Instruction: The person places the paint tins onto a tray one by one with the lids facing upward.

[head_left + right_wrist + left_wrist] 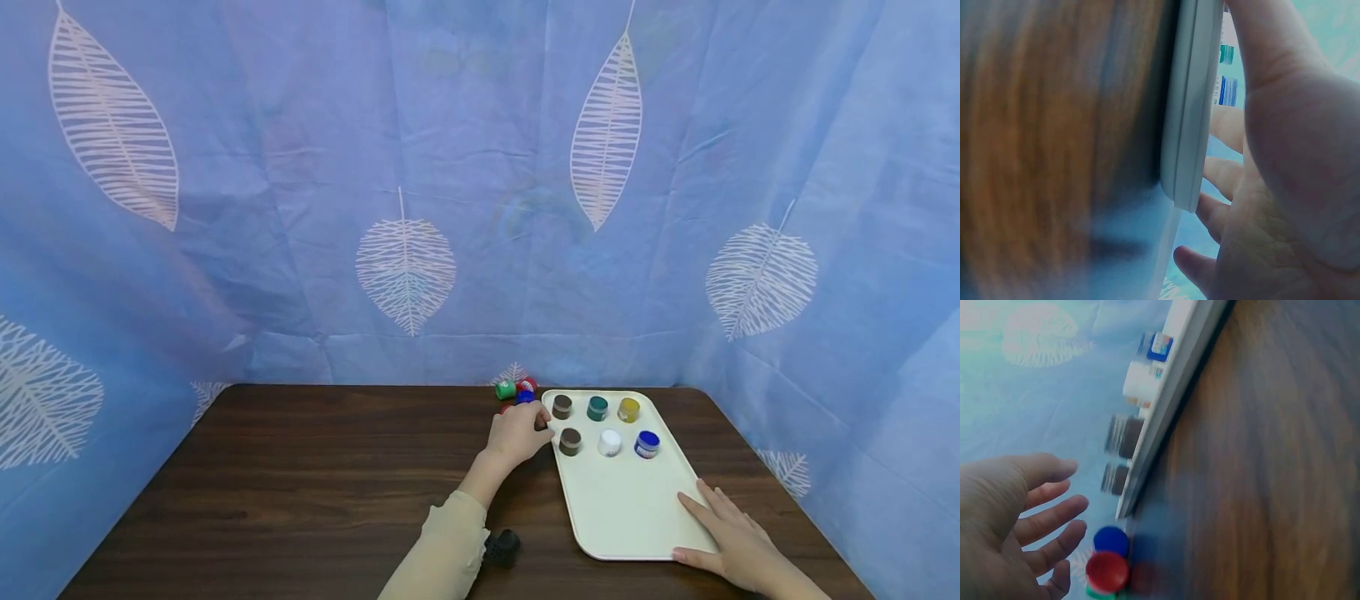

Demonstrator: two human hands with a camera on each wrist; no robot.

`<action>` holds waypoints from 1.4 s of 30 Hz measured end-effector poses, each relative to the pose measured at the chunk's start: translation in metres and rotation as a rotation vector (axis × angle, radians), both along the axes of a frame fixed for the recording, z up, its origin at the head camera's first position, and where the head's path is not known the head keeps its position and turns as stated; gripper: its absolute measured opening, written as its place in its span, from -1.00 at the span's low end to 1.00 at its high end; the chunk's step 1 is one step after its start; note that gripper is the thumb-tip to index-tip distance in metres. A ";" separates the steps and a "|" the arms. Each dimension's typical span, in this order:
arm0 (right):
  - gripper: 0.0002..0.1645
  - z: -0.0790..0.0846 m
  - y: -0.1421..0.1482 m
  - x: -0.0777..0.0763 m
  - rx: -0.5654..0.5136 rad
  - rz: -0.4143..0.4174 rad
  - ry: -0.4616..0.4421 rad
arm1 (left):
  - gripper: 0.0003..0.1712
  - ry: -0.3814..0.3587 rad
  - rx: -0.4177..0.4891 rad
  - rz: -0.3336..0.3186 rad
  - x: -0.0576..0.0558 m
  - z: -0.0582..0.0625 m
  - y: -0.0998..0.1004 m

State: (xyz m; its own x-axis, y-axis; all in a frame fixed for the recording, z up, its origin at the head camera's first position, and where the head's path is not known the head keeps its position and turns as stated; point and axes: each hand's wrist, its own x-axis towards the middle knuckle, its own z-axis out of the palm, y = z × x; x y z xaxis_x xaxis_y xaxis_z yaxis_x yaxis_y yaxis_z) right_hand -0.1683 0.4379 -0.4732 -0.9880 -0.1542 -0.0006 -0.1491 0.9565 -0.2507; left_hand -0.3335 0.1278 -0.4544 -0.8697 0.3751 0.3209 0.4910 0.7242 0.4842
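A cream tray (630,500) carries small paint jars in two rows. Its back row has a brown jar (562,407), a green jar (597,408) and a yellow jar (628,410). In front stand another brown jar (570,442), a white jar (610,442) and a blue jar (647,444). My left hand (517,435) hovers at the tray's left edge by the brown jars; the left wrist view shows its fingers (1054,515) loosely bent with nothing between them. With fingers spread, my right hand (731,537) rests at the tray's near right corner.
Left of the tray's far corner lie a green-lidded jar (506,389), a red-lidded jar (528,384) and a blue-lidded jar (525,397), with another red one partly behind my left hand. A black object (504,547) sits beside my left sleeve. The dark wooden table (300,483) meets a blue curtain (480,275).
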 end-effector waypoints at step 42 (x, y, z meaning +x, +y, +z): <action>-0.04 0.001 -0.002 0.000 0.003 -0.014 -0.025 | -0.59 -0.274 -0.014 0.286 -0.042 -0.009 -0.028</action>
State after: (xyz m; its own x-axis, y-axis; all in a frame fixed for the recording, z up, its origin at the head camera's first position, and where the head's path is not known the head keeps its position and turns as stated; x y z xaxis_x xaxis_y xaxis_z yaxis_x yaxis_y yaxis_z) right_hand -0.1680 0.4359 -0.4724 -0.9897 -0.1404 -0.0262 -0.1294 0.9592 -0.2514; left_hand -0.3756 0.0997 -0.4637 -0.9924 0.1082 0.0587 0.1225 0.8202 0.5588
